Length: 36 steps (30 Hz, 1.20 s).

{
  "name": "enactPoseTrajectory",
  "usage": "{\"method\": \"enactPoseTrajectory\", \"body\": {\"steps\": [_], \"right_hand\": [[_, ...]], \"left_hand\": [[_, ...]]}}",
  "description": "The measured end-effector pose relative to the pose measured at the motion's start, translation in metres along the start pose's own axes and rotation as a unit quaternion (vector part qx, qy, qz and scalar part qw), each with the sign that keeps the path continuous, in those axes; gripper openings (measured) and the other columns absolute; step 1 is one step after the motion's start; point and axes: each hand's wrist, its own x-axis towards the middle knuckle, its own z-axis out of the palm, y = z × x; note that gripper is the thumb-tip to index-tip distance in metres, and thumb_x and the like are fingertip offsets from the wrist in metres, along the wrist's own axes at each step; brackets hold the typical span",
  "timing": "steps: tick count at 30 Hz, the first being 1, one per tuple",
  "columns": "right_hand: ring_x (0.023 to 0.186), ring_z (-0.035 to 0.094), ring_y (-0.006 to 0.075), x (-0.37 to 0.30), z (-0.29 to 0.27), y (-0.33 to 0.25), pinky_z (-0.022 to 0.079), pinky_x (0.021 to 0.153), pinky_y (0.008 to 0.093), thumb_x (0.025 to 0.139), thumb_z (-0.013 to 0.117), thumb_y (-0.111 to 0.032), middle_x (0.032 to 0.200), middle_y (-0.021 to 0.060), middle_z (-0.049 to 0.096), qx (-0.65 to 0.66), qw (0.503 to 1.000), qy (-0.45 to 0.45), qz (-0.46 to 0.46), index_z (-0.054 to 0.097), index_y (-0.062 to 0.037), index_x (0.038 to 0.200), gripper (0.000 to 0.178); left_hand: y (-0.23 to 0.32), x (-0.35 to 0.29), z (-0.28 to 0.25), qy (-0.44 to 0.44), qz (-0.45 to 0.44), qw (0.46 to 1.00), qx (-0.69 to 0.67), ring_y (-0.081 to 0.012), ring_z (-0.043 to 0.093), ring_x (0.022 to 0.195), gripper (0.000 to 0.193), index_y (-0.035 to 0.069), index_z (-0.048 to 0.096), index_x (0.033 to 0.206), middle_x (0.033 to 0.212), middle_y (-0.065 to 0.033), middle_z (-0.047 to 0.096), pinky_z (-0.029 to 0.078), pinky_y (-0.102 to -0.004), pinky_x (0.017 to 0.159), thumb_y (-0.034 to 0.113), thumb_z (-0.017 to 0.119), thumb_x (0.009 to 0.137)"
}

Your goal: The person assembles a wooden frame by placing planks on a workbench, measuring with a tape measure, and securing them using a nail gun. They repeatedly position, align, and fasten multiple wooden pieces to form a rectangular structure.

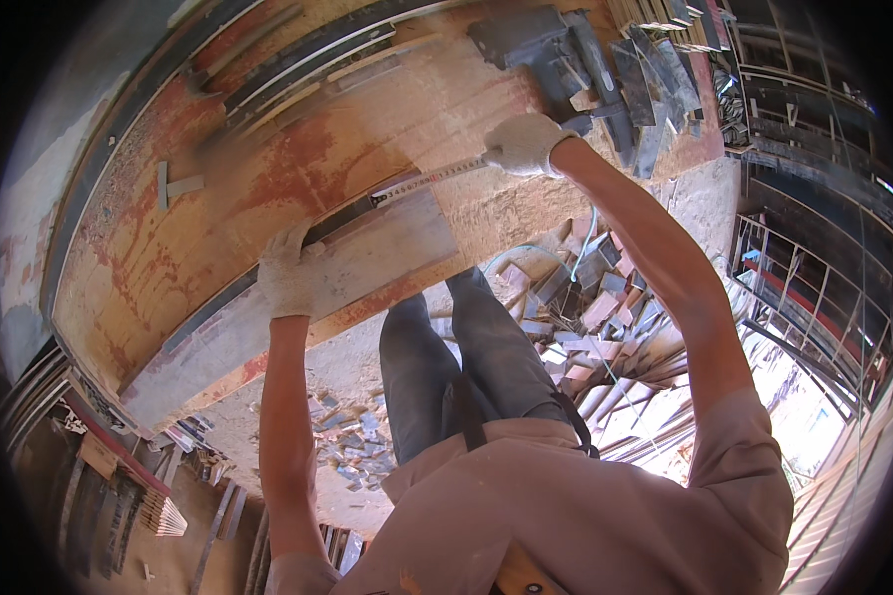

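A: Where is the tape measure [432, 181]?

B: Its blade stretches across the desk [253, 193], from the right hand [528, 145] to a free end over the grey board [392, 243] lying along the near edge.

A: And the fingers?

B: The gloved right ones are closed around the tape's near end; the case is hidden in there. The left hand [286, 273], gloved too, lies on the board, well apart from the tape's free end. Whether its fingers grip or merely press, I can't tell.

A: How would the tape handle?

B: Light, I'd judge, with a thin, springy blade that could buckle if pushed. Best held at the case, blade kept flat. The board looks stiff and fairly heavy, perhaps slick with dust, so a broad palm on top suits it.

A: What about the surface?

B: Worn brown sheeting with reddish stains. Long strips [313, 64] lie toward the far side, a small T-shaped pair of offcuts [179, 186] sits at left, and a dark, bulky object [536, 50] I can't identify lies at far right.

A: The room?

B: A cluttered workshop: scrap pieces [600, 293] heaped on the floor beyond the legs, a metal rack [799, 288] at right, bright light at lower right.
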Motion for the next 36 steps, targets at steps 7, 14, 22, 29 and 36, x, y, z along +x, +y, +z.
{"method": "enactPoseTrajectory", "body": {"steps": [7, 14, 22, 29, 36], "right_hand": [[0.092, 0.071, 0.039, 0.002, 0.009, 0.004, 0.054, 0.082, 0.0519, 0.095, 0.055, -0.042, 0.094, 0.0192, 0.073, -0.009, 1.0, 0.014, -0.005, 0.073, -0.0084, 0.093, 0.038], [0.089, 0.07, 0.034, -0.016, 0.037, -0.022, 0.055, 0.076, 0.0452, 0.1, 0.058, -0.052, 0.093, 0.0181, 0.072, 0.004, 0.99, 0.13, 0.054, 0.06, -0.0074, 0.127, 0.052], [0.115, 0.055, 0.0353, -0.017, 0.096, -0.046, 0.045, 0.094, 0.051, 0.091, 0.065, -0.057, 0.129, 0.0216, 0.059, -0.123, 0.957, 0.206, 0.165, 0.04, 0.0009, 0.15, 0.086], [0.122, 0.056, 0.0464, 0.008, 0.02, 0.045, 0.047, 0.101, 0.0545, 0.083, 0.076, -0.053, 0.133, 0.031, 0.056, -0.015, 0.883, 0.296, 0.363, 0.026, 0.0096, 0.153, 0.107], [0.107, 0.071, 0.0352, 0.035, -0.005, 0.112, 0.055, 0.094, 0.044, 0.078, 0.079, -0.049, 0.111, 0.0255, 0.071, 0.197, 0.833, 0.384, 0.347, 0.049, 0.0094, 0.137, 0.088]], "left_hand": [[-0.002, 0.002, 0.004, 0.009, 0.016, 1.0, 0.003, -0.035, 0.061, 0.114, 0.046, 0.012, 0.071, 0.125, 0.119, -0.0128, 0.068, 0.049, -0.0443, 0.1, 0.026, 0.075, 0.081], [-0.006, 0.005, 0.004, 0.037, 0.056, 0.997, 0.042, -0.0329, 0.06, 0.106, 0.042, 0.015, 0.075, 0.117, 0.11, -0.0097, 0.068, 0.051, -0.045, 0.093, 0.027, 0.076, 0.076], [-0.005, 0.01, 0.009, 0.023, 0.047, 0.996, 0.068, -0.0333, 0.061, 0.108, 0.046, 0.014, 0.075, 0.117, 0.109, -0.009, 0.069, 0.052, -0.0455, 0.094, 0.027, 0.077, 0.073], [-0.005, 0.004, 0.003, 0.022, 0.025, 0.998, 0.056, -0.0342, 0.062, 0.104, 0.045, 0.015, 0.076, 0.114, 0.105, -0.0092, 0.07, 0.053, -0.0446, 0.091, 0.029, 0.079, 0.071], [0.008, 0.023, -0.011, -0.036, 0.028, 0.998, 0.044, -0.0316, 0.06, 0.112, 0.05, 0.016, 0.075, 0.117, 0.11, -0.0085, 0.067, 0.052, -0.0447, 0.094, 0.034, 0.081, 0.071]]}}
